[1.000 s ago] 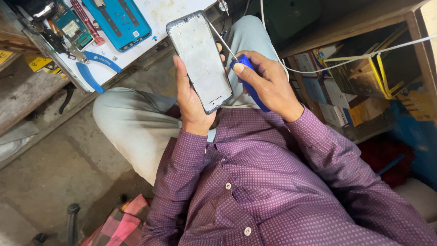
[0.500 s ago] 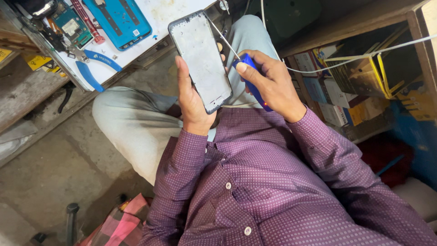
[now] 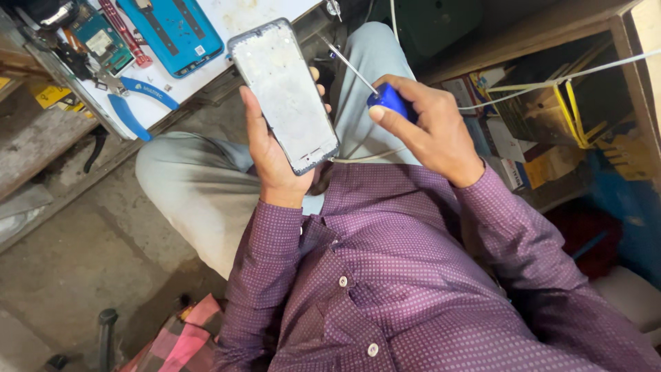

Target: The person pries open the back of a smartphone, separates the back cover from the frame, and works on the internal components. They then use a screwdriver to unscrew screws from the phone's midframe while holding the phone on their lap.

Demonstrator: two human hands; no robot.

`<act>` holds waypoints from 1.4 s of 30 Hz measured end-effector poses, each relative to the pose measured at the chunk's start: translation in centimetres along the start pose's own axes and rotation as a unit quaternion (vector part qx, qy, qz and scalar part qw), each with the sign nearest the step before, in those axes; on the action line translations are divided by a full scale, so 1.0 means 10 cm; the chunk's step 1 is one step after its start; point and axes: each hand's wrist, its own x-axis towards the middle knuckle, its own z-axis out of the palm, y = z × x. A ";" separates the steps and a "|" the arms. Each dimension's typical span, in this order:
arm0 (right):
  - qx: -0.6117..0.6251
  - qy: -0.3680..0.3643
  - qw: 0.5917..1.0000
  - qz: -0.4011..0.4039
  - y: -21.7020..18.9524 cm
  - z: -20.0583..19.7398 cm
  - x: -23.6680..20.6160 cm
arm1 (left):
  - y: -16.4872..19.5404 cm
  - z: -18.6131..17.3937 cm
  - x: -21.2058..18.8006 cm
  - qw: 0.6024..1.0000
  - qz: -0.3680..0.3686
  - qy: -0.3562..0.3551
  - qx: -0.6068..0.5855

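Purple dotted cloth of the person's shirt (image 3: 413,289) filled the near part of the view, and both sleeves reached forward to the two hands, which were apart, each closed on its own thing. The left hand (image 3: 272,155) was wrapped around the grey rectangular phone frame with the pale scratched inner face (image 3: 284,93) and held it upright over the lap, thumb on the left edge, fingertips showing at the right edge. The right hand (image 3: 427,124) was clamped on the blue-handled thin metal screwdriver (image 3: 385,100).

Compared with half a second before, the screwdriver had drawn a little away from the frame: its tip, which was close to the frame's right edge, now pointed up and to the left, just beside the top corner but not touching. The frame itself stayed in the same grip. I judged that the tool work on this edge had paused, and the person was looking at the frame.

Beyond the left hand, on the white work surface (image 3: 227,17), lay the blue-handled pliers (image 3: 138,103) and, farther, the blue flat phone back cover (image 3: 172,27). Beyond the right hand stood a wooden shelf with boxes (image 3: 523,110).
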 end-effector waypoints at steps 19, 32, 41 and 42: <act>-0.052 -0.008 0.998 -0.017 -0.08 0.12 0.11 | -0.03 0.02 -0.04 0.998 -0.068 0.009 -0.011; -0.045 0.001 0.999 0.009 -0.01 0.14 0.07 | -0.03 -0.04 -0.06 0.996 -0.089 -0.007 -0.007; 0.082 -0.057 0.988 0.114 0.39 -0.20 -0.22 | 0.09 -0.44 -0.02 0.938 -0.347 -0.011 0.025; 0.053 -0.066 0.989 0.123 0.41 -0.24 -0.27 | 0.09 -0.48 -0.01 0.927 -0.374 -0.016 0.032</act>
